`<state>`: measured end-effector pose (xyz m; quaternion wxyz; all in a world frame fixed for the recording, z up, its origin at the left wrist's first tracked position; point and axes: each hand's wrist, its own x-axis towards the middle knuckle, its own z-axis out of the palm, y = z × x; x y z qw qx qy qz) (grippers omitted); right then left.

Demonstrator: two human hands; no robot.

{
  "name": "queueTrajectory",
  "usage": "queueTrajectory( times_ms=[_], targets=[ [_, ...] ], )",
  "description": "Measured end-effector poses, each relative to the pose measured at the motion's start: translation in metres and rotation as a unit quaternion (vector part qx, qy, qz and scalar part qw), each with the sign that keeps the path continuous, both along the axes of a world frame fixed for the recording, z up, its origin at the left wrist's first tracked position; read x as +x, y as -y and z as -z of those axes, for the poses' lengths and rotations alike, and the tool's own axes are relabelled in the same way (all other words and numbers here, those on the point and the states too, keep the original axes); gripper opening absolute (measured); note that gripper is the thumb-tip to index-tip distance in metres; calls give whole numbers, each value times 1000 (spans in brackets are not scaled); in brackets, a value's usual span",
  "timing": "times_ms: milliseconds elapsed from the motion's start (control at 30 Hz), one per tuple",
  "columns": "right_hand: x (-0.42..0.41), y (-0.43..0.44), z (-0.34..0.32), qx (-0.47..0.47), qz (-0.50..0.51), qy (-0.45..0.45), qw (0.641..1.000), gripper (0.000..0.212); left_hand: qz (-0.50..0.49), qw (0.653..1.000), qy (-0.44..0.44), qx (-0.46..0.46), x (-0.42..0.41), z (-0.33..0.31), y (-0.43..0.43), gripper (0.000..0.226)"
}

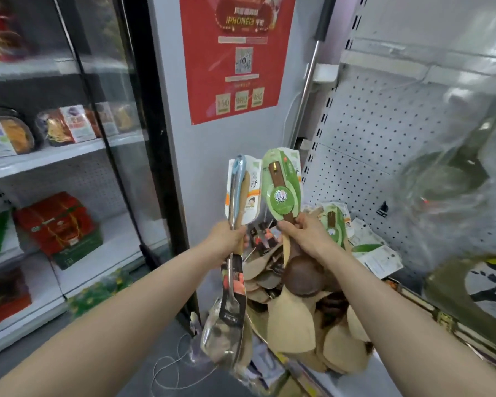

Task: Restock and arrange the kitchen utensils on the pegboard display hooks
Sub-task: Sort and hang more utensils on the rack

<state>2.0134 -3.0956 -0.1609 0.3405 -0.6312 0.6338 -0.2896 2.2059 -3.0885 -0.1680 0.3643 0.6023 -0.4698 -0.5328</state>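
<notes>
Your left hand [226, 236] is curled tight around a bundle of long handles held upright in front of you. The bundle includes a steel utensil [234, 193] with a pale blue handle tip and a wooden spatula [243, 196] backed by a white and orange card. The steel utensil's head hangs below your fist inside a clear plastic sleeve with a dark label. Your right hand [308, 234] grips a second bundle just beside the first. Its thumb and fingers are wrapped around the handle of a dark brown wooden spoon [301, 277], whose upper end carries a green leaf-shaped card [284, 196]. The spoon's round bowl hangs under your wrist, with a pale wooden spatula [289, 319] against it. Both bundles are raised clear of the pegboard [370, 133], which stands to your right; I cannot make out any hooks on it. Below the pegboard a heap of wooden utensils [341, 339] lies loose on the display shelf [341, 381], piled toward its left end. More green-carded pieces [334, 224] and scattered cards lie farther back against the panel. Plastic-wrapped goods [455, 173] crowd the right side, too blurred to name. Behind the bundles a red poster [235, 53] hangs on the grey wall. To your left stands a glass-door fridge [112, 110] holding packaged meals [12, 133] and a red and green box [58, 222].
</notes>
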Motion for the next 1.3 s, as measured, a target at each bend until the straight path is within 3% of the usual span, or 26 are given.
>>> queueTrajectory(
  times_ms=[233, 367, 667, 900, 1100, 1300],
  targets=[
    [16, 17, 19, 28, 137, 25, 990, 25, 125, 992, -9, 24, 12, 16, 75, 20],
    [25, 17, 37, 52, 193, 41, 979, 22, 174, 984, -22, 42, 13, 33, 110, 10],
    [-16, 21, 55, 77, 329, 13, 941, 26, 244, 965, 0, 90, -38, 74, 155, 27],
    [-49, 75, 62, 89, 321, -38, 942, 29, 258, 956, -35, 135, -84, 81, 202, 27],
    [-82, 124, 79, 144, 278, -102, 944, 39, 248, 960, -17, 130, -122, 103, 239, 4],
    [-121, 139, 80, 174, 268, -157, 934, 43, 239, 948, -56, 205, -172, 112, 244, 26]
  ],
)
